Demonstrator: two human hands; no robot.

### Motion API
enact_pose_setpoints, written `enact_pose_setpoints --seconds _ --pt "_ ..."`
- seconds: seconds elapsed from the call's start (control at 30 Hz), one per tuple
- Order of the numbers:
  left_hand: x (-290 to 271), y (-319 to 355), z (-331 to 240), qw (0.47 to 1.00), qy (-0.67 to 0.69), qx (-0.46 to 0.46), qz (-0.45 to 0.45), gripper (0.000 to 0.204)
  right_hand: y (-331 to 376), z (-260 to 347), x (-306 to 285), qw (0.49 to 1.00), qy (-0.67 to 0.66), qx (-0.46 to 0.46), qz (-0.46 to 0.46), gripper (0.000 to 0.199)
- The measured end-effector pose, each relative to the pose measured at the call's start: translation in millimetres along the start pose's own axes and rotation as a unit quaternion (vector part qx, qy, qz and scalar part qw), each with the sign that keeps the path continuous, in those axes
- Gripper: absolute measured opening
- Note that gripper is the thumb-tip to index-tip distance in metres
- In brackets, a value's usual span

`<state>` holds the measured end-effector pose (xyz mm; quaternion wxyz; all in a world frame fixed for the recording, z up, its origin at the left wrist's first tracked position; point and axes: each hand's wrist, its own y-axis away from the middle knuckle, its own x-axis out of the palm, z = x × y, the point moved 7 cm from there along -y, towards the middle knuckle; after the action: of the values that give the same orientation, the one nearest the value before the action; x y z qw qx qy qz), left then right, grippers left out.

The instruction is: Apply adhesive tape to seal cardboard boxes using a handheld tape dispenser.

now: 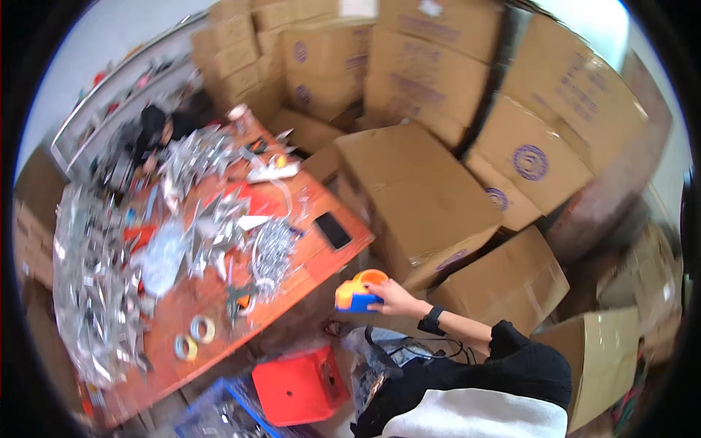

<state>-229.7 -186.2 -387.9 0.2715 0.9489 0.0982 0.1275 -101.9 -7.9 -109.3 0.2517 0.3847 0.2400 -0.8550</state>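
My right hand [394,297], with a black band on its wrist, grips a yellow, orange and blue tape dispenser [354,301]. It holds the dispenser in the air, beyond the table's right front edge and above a red plastic stool [299,390]. My left hand is out of view. Nearest the dispenser on the red-orange table [307,274] lies a black phone [333,231]. To its left is a tangled heap of silvery strands [272,255].
Silvery foil pieces [215,226] and tape rolls [202,329] cover much of the table. A person in dark clothes [155,131] is at its far side. Cardboard boxes [416,190] crowd the back and right. A blue crate [223,409] stands beside the stool.
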Motion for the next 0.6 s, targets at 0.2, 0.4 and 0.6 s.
enact_pose_setpoints --seconds 0.2,0.4,0.6 --pt "-76 43 44 0.996 -0.034 -0.079 0.030 0.042 65 -15 -24 0.995 0.013 0.090 -0.030 0.033" --pt "-226 150 73 0.976 -0.020 -0.197 -0.092 0.043 94 -26 -35 0.989 0.020 0.118 -0.084 0.032" --pt "-278 166 2 0.979 -0.043 -0.094 -0.175 0.040 83 -29 -13 0.991 0.072 0.109 0.027 0.034"
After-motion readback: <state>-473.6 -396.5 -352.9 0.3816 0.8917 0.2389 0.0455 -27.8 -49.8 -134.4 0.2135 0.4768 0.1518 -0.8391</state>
